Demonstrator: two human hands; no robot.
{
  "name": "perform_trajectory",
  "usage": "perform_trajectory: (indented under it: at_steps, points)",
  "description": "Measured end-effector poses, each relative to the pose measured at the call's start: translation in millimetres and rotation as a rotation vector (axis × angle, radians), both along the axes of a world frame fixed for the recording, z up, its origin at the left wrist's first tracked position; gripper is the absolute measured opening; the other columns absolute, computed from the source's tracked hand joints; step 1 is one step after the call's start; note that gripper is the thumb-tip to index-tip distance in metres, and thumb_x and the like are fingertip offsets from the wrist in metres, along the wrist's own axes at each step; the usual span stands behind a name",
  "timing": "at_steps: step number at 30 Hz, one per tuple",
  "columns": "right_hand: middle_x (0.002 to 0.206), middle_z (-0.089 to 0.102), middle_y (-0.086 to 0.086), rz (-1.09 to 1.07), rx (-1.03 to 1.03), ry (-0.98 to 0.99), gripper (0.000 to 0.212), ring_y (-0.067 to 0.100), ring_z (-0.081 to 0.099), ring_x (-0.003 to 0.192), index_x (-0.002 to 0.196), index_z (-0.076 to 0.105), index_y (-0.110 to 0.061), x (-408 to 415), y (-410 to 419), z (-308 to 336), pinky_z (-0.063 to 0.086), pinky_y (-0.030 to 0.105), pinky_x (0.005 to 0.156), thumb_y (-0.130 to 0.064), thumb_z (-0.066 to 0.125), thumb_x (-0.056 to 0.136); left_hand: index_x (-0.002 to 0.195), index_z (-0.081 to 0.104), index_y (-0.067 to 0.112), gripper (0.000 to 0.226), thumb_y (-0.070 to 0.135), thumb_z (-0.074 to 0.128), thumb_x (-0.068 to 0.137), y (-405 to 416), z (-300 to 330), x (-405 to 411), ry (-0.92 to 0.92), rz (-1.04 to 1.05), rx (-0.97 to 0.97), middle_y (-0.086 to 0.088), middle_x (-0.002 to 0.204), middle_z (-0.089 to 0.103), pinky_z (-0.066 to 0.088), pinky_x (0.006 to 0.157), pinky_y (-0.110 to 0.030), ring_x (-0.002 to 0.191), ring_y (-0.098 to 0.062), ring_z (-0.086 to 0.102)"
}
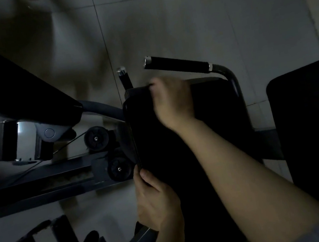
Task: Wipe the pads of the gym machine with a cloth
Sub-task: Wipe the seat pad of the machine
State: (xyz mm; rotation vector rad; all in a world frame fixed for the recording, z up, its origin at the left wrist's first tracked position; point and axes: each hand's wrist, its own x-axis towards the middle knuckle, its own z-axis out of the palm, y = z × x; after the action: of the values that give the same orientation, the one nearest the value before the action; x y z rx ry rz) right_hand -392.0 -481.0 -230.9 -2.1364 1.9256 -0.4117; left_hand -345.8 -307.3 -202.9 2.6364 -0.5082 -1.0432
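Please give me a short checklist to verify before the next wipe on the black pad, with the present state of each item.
1. Left hand steadies the pad: ok, its thumb and fingers grip the pad's left edge.
2. Right hand is on the pad: ok, it rests near the far end.
3. Cloth under the right hand: cannot tell, the picture is dark and the hand is blurred.
4. Handles out of the wiping path: ok, they lie beyond the far edge.
5. Pulleys and cable away from the fingers: ok, they sit left of the pad, though close to the left hand.
6. Second pad wiped: cannot tell.
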Motion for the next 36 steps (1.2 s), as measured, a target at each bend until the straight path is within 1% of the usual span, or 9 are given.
perform_trajectory:
  at_steps: [5,9,12,15,18,23,27,32,36]
  points:
    - [0.093,0.065,0.006,0.567,0.119,0.031,0.024,0.029,0.057,0.092,0.1,0.066,-0.016,63,1,19,0.039,0.037,0.077,-0.032,0.051,0.09,0.14,0.037,0.037,0.056,0.053,0.009,0.094,2,-4,1,0.008,0.011,-0.009,-0.003,0.132,0.059,0.041,0.085,-0.04,0.111,-0.033,0.058]
    - [0.104,0.065,0.008,0.288,0.384,0.046,0.028,0.03,0.058,0.097,0.098,0.065,-0.019,5,-35,9,0.038,0.031,0.069,-0.036,0.042,0.095,0.138,0.039,0.036,0.052,0.049,0.012,0.097,0,-3,2,0.023,0.014,-0.012,-0.004,0.127,0.061,0.042,0.084,-0.042,0.107,-0.033,0.059]
    - [0.102,0.065,0.01,0.025,0.629,0.151,0.031,0.029,0.059,0.095,0.093,0.063,-0.018,-76,-56,8,0.042,0.031,0.07,-0.035,0.037,0.095,0.138,0.038,0.038,0.072,0.061,-0.001,0.083,2,-1,3,0.039,0.004,-0.018,-0.003,0.121,0.064,0.046,0.083,-0.044,0.102,-0.03,0.061]
    - [0.104,0.063,0.012,-0.134,0.672,0.201,0.036,0.029,0.058,0.09,0.101,0.063,-0.01,-118,-60,9,0.045,0.03,0.073,-0.032,0.034,0.096,0.139,0.036,0.039,0.076,0.062,-0.004,0.079,0,0,4,0.054,0.01,-0.003,-0.002,0.123,0.063,0.047,0.084,-0.045,0.104,-0.031,0.06]
    - [0.109,0.065,0.013,-0.094,0.556,0.177,0.033,0.033,0.06,0.098,0.099,0.065,-0.017,-86,-56,5,0.048,0.036,0.08,-0.032,0.036,0.094,0.138,0.036,0.04,0.084,0.064,-0.011,0.073,-3,2,2,0.037,0.006,0.017,-0.001,0.123,0.062,0.045,0.08,-0.041,0.102,-0.03,0.06]
    - [0.108,0.066,0.006,0.288,0.509,0.116,0.03,0.03,0.059,0.101,0.1,0.062,-0.026,18,-49,10,0.036,0.031,0.071,-0.04,0.036,0.096,0.137,0.039,0.038,0.085,0.064,-0.011,0.073,-6,1,-1,-0.028,0.023,0.036,-0.005,0.125,0.062,0.038,0.073,-0.036,0.101,-0.034,0.06]
    - [0.107,0.065,0.004,0.473,0.589,0.057,0.031,0.027,0.059,0.101,0.1,0.063,-0.029,29,-62,9,0.041,0.031,0.074,-0.045,0.037,0.095,0.136,0.043,0.034,0.061,0.057,0.007,0.092,-9,4,-4,-0.029,0.043,0.037,-0.009,0.125,0.061,0.032,0.071,-0.032,0.103,-0.036,0.059]
    - [0.119,0.063,0.002,0.233,0.718,-0.031,0.034,0.024,0.056,0.111,0.109,0.065,-0.029,-59,-73,4,0.039,0.028,0.078,-0.045,0.038,0.096,0.136,0.042,0.034,0.054,0.048,0.011,0.094,-7,4,-2,0.019,0.035,0.047,-0.011,0.122,0.061,0.036,0.073,-0.035,0.101,-0.037,0.058]
    - [0.132,0.054,0.005,0.021,0.841,0.166,0.041,0.026,0.051,0.116,0.123,0.059,-0.023,-125,-89,-5,0.041,0.029,0.086,-0.045,0.038,0.094,0.135,0.043,0.033,0.052,0.047,0.013,0.095,-7,5,-3,-0.003,0.03,0.04,-0.012,0.12,0.063,0.034,0.071,-0.036,0.1,-0.037,0.058]
